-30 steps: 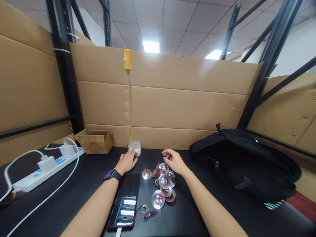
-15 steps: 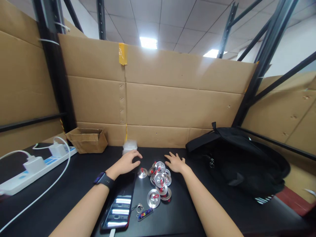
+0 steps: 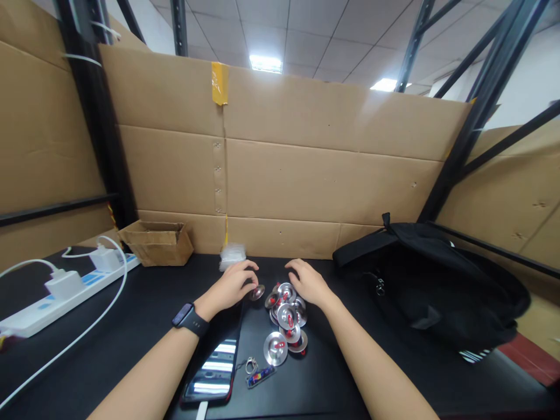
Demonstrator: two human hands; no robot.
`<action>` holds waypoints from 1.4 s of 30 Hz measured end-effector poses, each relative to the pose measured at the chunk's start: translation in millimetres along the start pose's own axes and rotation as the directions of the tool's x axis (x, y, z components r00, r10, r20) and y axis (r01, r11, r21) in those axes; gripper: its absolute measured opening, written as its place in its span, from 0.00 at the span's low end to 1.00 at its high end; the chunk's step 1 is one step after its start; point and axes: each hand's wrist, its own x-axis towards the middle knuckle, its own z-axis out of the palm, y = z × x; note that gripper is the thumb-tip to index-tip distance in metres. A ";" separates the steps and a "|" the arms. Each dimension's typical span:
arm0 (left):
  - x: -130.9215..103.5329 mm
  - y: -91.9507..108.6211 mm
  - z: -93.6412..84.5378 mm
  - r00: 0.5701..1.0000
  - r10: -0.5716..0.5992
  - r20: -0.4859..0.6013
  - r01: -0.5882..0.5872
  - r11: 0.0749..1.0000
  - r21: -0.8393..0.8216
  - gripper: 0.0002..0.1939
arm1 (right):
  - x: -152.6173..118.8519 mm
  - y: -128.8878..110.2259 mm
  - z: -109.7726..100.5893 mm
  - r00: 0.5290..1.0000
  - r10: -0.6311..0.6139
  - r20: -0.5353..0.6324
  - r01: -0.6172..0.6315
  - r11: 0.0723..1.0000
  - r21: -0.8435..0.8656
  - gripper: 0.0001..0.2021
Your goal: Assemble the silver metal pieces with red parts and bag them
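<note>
My left hand [image 3: 234, 286], with a dark smartwatch [image 3: 191, 319] on its wrist, has thumb and fingers closed on a small silver finger cymbal [image 3: 258, 293] that is tilted. To the right of it lies a pile of similar finger cymbals [image 3: 287, 316] with red loops, stacked and overlapping. My right hand [image 3: 308, 283] hovers at the far right side of this pile, fingers bent and apart, with nothing seen in it. One flat cymbal [image 3: 275, 349] lies at the near end of the pile.
A phone [image 3: 212, 370] with a white cable lies under my left forearm, beside a keychain [image 3: 260, 376]. Farther back are a clear plastic packet [image 3: 233, 255] and an open cardboard box [image 3: 157, 245]. A power strip [image 3: 87, 286] is left, a black backpack [image 3: 433, 286] right.
My left hand has taken hold of the lone cymbal left of the pile and tilted it. The right hand has shifted slightly left, its fingers curling over the pile's far edge.
</note>
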 end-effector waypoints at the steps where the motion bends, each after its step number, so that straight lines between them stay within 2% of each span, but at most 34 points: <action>1: 0.4 1.2 -0.2 0.999 -0.003 -0.036 0.004 1.000 0.011 0.08 | -0.8 -6.0 1.1 0.998 -0.060 -0.024 0.061 0.996 0.061 0.14; 3: 1.4 4.9 -0.2 0.996 0.002 -0.092 0.000 1.000 0.020 0.09 | -3.0 -16.8 4.6 0.991 -0.133 -0.026 0.135 0.979 0.154 0.13; 6: 2.8 12.4 1.0 0.989 0.032 -0.147 -0.028 0.999 0.030 0.09 | -6.0 -27.4 11.7 0.987 -0.163 0.002 0.159 0.967 0.199 0.23; 8: 3.5 17.5 2.6 0.982 0.057 -0.178 -0.050 0.998 0.045 0.09 | -6.8 -30.6 16.2 0.988 -0.154 0.011 0.149 0.968 0.201 0.26; 16: 4.8 27.2 7.6 0.964 0.154 -0.215 -0.133 0.985 0.110 0.10 | -6.6 -34.0 20.0 0.989 -0.141 0.052 0.128 0.971 0.200 0.24; 22: 4.4 32.0 8.1 0.962 0.174 -0.212 -0.155 0.983 0.102 0.09 | -7.0 -34.4 22.2 0.987 -0.153 0.048 0.142 0.973 0.184 0.22; 24: 4.3 35.1 5.4 0.960 0.154 -0.232 -0.141 0.987 0.073 0.10 | -6.4 -34.8 22.4 0.989 -0.145 0.032 0.136 0.970 0.203 0.22; 27: 4.5 37.6 -3.3 0.943 0.039 -0.332 -0.041 0.999 0.001 0.10 | -4.0 -34.9 19.5 0.995 -0.071 -0.072 0.089 0.954 0.285 0.20; 29: 4.7 36.8 -9.7 0.921 -0.048 -0.387 0.034 0.998 -0.044 0.09 | -1.9 -34.1 16.1 0.990 0.005 -0.141 0.054 0.911 0.408 0.19; 31: 5.1 35.1 -13.0 0.914 -0.094 -0.394 0.063 0.994 -0.091 0.09 | -0.1 -32.9 13.4 0.985 0.051 -0.165 0.047 0.841 0.539 0.20; 35: 6.8 35.4 -7.1 0.905 -0.115 -0.410 0.005 0.966 -0.260 0.09 | 0.0 -32.6 14.9 0.988 0.019 -0.151 0.086 0.746 0.660 0.22; 38: 7.9 38.4 0.3 0.902 -0.110 -0.418 -0.040 0.942 -0.333 0.11 | -2.5 -36.3 18.2 0.992 -0.032 -0.122 0.106 0.740 0.665 0.23; 42: 7.4 40.4 2.0 0.915 -0.095 -0.391 -0.051 0.937 -0.347 0.08 | -6.3 -43.3 15.6 0.994 -0.057 -0.098 0.106 0.773 0.625 0.22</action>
